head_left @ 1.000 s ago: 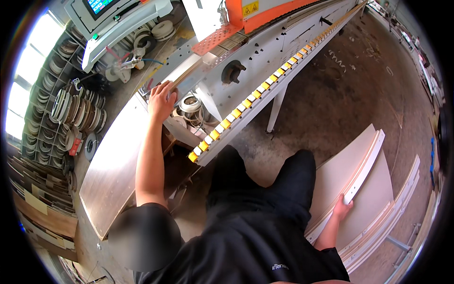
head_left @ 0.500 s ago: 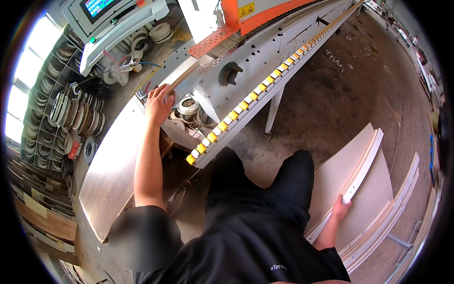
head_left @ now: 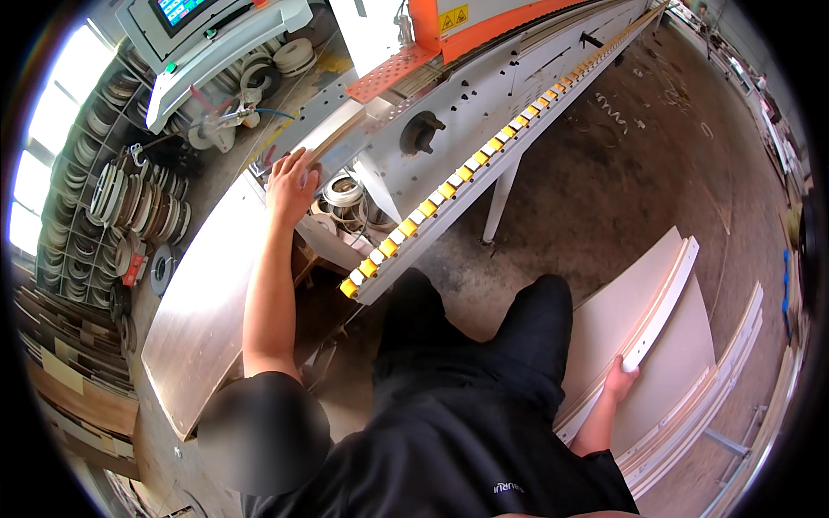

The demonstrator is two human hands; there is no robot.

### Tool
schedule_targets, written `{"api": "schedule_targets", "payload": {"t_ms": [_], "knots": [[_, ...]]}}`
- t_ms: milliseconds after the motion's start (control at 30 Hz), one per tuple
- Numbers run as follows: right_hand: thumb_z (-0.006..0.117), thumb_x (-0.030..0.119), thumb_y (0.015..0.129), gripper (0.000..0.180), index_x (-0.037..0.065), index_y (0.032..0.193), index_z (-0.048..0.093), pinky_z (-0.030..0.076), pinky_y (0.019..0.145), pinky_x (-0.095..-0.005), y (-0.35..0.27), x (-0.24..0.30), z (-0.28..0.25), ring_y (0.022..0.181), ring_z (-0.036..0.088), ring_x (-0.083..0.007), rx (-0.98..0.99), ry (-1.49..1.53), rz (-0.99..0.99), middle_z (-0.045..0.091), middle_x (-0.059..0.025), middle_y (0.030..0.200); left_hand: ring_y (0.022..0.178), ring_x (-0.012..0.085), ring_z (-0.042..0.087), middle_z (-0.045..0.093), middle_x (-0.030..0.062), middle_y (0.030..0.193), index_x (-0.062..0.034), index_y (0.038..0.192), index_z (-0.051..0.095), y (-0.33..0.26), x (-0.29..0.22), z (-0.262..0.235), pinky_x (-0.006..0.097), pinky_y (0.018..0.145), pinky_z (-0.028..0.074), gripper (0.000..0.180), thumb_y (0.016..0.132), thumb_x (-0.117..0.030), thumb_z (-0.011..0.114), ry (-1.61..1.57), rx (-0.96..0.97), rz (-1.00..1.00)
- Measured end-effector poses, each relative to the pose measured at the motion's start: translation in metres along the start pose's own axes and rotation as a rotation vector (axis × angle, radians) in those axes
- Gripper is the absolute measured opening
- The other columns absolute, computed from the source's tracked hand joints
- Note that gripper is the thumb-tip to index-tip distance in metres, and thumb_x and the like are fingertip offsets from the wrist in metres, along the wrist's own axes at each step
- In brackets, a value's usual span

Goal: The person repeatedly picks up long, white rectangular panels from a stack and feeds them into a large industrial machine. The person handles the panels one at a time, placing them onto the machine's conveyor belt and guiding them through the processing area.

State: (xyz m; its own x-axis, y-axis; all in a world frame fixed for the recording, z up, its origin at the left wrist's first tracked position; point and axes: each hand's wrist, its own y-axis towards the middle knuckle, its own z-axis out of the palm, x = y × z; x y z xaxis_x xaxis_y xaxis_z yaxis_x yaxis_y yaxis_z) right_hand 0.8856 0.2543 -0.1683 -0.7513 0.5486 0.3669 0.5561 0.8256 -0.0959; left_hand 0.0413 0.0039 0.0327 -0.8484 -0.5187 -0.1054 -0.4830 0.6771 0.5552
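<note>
My left hand (head_left: pixel 292 188) is at the near end of the machine, its fingers bent over the end of a narrow wooden board (head_left: pixel 335 136). That board lies along the machine bed, and its far part runs in beneath an orange perforated guard (head_left: pixel 393 72). Low on the right, my right hand (head_left: pixel 620 380) grips the edge of a long white-edged panel (head_left: pixel 661 304). This panel leans over a stack of pale boards (head_left: pixel 682 341). The palm side of both hands is hidden.
A rail with yellow and white rollers (head_left: pixel 448 186) slants away in front of my legs. At left is a curved wooden table (head_left: pixel 194 337), with racks of edging rolls (head_left: pixel 142 203) beyond it. A control panel (head_left: pixel 220 52) stands upper left. Curled scraps (head_left: pixel 611 110) lie on the floor.
</note>
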Motion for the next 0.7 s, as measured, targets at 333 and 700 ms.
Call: {"api": "schedule_targets", "payload": {"t_ms": [333, 700], "knots": [[0.071, 0.064, 0.095, 0.093, 0.004, 0.162, 0.048, 0.055, 0.111, -0.0552, 0.005, -0.004, 0.003, 0.133, 0.068, -0.045, -0.002, -0.038, 0.0, 0.068, -0.0239, 0.15, 0.099, 0.0421, 0.074, 0.078, 0.0169, 0.099, -0.0086, 0.108, 0.076, -0.015, -0.065, 0.055, 0.05, 0.085, 0.058, 0.022, 0.104, -0.026, 0.064, -0.143, 0.647, 0.055], [0.07, 0.062, 0.097, 0.088, 0.005, 0.161, 0.05, 0.054, 0.112, -0.0549, -0.001, 0.005, 0.001, 0.134, 0.067, -0.0455, 0.001, -0.006, -0.031, 0.069, -0.0238, 0.15, 0.094, 0.0363, 0.082, 0.084, 0.0167, 0.109, -0.0048, 0.102, 0.088, 0.014, 0.005, 0.254, 0.046, 0.084, 0.066, 0.024, 0.087, -0.014, 0.072, 0.387, 0.994, 0.48]]}}
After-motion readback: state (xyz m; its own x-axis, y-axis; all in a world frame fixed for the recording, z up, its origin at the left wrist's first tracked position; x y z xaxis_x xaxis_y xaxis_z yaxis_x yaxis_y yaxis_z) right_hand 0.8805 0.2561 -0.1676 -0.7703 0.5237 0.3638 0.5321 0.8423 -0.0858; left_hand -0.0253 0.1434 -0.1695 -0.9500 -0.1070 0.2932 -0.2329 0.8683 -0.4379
